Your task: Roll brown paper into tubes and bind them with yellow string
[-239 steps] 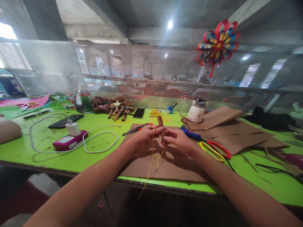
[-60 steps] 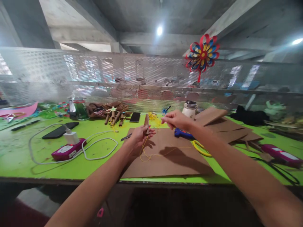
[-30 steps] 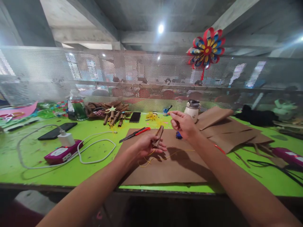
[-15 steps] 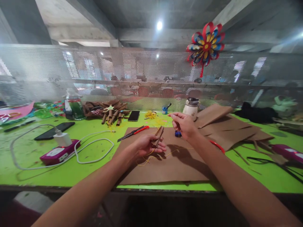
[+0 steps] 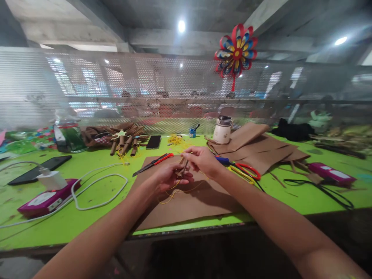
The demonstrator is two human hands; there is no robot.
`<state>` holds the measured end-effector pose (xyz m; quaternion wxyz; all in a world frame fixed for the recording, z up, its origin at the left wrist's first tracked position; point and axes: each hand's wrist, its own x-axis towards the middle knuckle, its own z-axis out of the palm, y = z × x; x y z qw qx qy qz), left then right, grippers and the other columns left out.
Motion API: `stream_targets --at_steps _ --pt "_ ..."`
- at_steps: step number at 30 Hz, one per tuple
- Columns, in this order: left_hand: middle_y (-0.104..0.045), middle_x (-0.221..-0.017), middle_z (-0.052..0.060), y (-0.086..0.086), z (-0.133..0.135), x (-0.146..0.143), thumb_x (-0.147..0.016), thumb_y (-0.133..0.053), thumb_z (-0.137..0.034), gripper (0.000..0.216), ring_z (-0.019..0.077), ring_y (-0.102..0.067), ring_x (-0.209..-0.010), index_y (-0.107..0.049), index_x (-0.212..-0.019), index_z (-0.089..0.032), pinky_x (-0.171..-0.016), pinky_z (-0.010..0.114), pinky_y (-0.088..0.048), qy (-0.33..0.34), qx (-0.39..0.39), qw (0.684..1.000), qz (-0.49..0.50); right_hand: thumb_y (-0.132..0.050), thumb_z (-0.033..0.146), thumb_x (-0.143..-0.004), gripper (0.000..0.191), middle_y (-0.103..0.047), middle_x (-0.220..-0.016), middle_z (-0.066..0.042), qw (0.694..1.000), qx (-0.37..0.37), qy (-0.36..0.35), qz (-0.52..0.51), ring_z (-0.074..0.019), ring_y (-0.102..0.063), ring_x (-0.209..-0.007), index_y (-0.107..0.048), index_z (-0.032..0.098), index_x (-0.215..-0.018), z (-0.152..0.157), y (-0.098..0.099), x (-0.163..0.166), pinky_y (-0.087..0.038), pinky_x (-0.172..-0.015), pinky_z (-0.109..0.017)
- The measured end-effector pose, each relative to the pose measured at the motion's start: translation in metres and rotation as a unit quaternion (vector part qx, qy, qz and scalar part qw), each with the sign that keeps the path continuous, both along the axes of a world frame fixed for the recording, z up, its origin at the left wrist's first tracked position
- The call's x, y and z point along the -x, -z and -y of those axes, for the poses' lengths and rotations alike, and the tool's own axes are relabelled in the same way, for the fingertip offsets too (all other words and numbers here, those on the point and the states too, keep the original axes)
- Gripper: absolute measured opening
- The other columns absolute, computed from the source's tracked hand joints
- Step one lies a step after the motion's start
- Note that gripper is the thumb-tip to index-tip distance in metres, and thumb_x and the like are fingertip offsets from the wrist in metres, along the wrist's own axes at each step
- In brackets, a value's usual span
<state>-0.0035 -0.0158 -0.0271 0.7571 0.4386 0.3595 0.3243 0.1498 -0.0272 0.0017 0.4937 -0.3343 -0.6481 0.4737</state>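
Your left hand [image 5: 170,177] holds a narrow folded piece of brown paper [image 5: 183,167], its thumb pressed on the piece and the other fingers partly spread beneath. Your right hand [image 5: 202,161] is just above, thumb and forefinger pinched together at the upper end of the piece; you cannot tell from here whether they grip the paper or a thread. The piece is tilted, raised over a flat brown paper sheet [image 5: 186,213] on the bright green worktop [image 5: 101,221]. A thin yellow thread [image 5: 167,202] loops below your left hand. To the left of your hands, a slim black-and-red tool [image 5: 152,164] lies partly on the sheet. On your right, near your forearm, are a tool with a blue handle [image 5: 222,160] and red and yellow looped handles [image 5: 250,170]. Behind your hands you have a tangle of yellow thread [image 5: 176,139], a dark phone [image 5: 154,142] and a bundle of brown paper rolls [image 5: 126,144], with a white bottle with a dark lid [image 5: 222,133] beside a pile of brown paper [image 5: 261,155]
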Motion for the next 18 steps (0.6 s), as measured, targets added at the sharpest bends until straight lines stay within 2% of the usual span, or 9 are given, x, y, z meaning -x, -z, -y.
stream_targets --at_steps 3,8,13,18 --pt "-0.067 -0.069 0.012 -0.002 -0.002 0.000 -0.084 -0.044 -0.013 0.017 0.0177 -0.066 -0.061 -0.060 -0.079 -0.008 -0.055 0.026 -0.055 -0.023 -0.029 0.998 0.047 -0.057 0.033 -0.075 0.018 -0.045 -0.036 0.009 0.999 -0.013 -0.023 0.027 -0.0054 -0.036 -0.031 -0.059 0.015 -0.074 0.006 0.006 0.008 -0.029 -0.035 -0.018" --pt "-0.063 -0.058 0.006 -0.004 -0.004 -0.001 -0.081 -0.046 -0.009 0.015 0.0135 -0.060 -0.048 -0.060 -0.076 -0.009 -0.047 0.022 -0.052 -0.062 -0.030 0.993 0.091 -0.052 0.024 -0.079 0.014 -0.044 -0.036 0.009 0.996 -0.037 -0.008 0.082 -0.0048 -0.037 -0.033 -0.060 0.014 -0.073 0.014 0.013 0.015 -0.031 -0.039 -0.017" --pt "-0.066 -0.065 0.006 -0.003 -0.005 0.002 -0.080 -0.048 -0.009 0.011 0.0159 -0.063 -0.054 -0.059 -0.080 -0.011 -0.052 0.028 -0.055 -0.067 -0.030 0.993 0.090 -0.053 0.030 -0.080 0.018 -0.046 -0.038 0.008 0.997 -0.063 0.004 0.039 -0.0059 -0.040 -0.034 -0.059 0.015 -0.071 0.004 0.018 0.015 -0.034 -0.042 -0.018" --pt "-0.069 -0.074 0.010 0.001 -0.007 0.005 -0.080 -0.047 -0.011 0.016 0.0206 -0.068 -0.066 -0.056 -0.093 -0.012 -0.066 0.038 -0.056 -0.055 -0.017 0.997 0.058 -0.054 0.037 -0.078 0.023 -0.044 -0.039 0.008 0.998 -0.054 0.037 -0.018 -0.0060 -0.038 -0.033 -0.058 0.016 -0.070 0.003 0.011 0.010 -0.030 -0.037 -0.018"
